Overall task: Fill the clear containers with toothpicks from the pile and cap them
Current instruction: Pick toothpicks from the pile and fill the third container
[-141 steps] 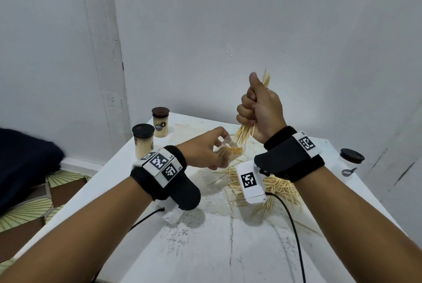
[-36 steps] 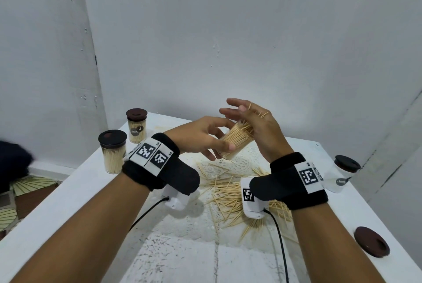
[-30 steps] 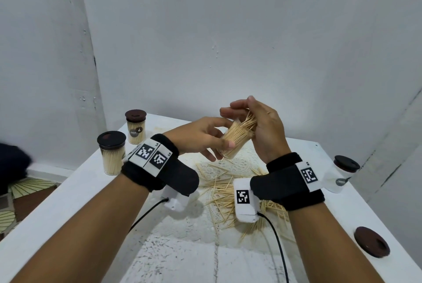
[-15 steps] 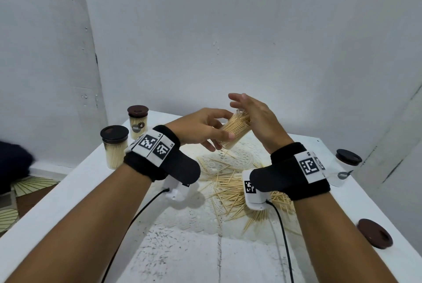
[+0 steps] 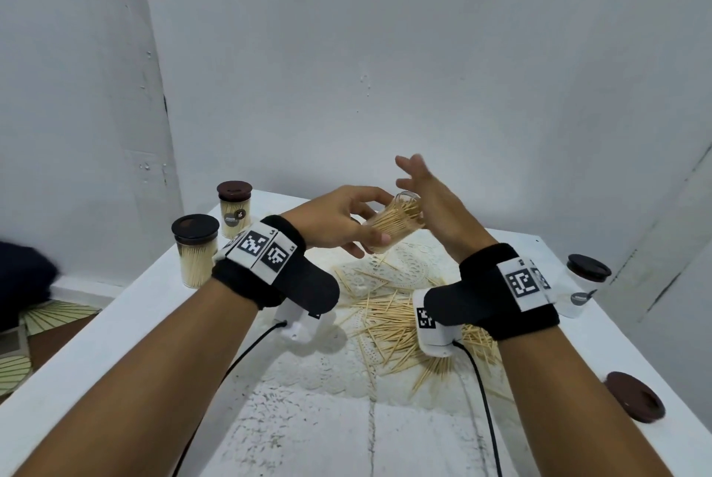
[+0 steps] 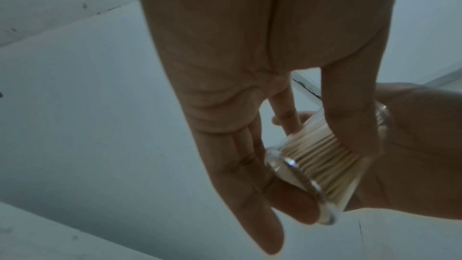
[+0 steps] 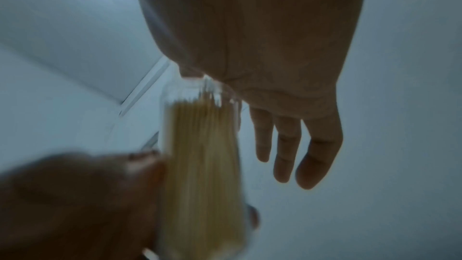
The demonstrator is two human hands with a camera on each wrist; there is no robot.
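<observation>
Above the table's far middle, the left hand [image 5: 339, 218] grips a tilted jar [image 5: 393, 224], mouth toward the right hand [image 5: 435, 203], whose straight, spread fingers cover it.

Right palm [image 5: 435, 207] hides container [image 5: 393, 224] mouth (wrist view seems motion-blurred).

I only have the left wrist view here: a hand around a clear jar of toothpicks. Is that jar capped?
Observer: No. In the head view the jar is open, tilted, gripped by the left hand.
Operator: Where is its cap?
Observer: A loose brown cap lies on the table, near the right forearm.
Operator: Is the right hand holding anything?
Observer: No. The right hand is open, palm against the jar's mouth.
Operator: Any jars finished?
Observer: Two capped full jars stand at the left.
</observation>
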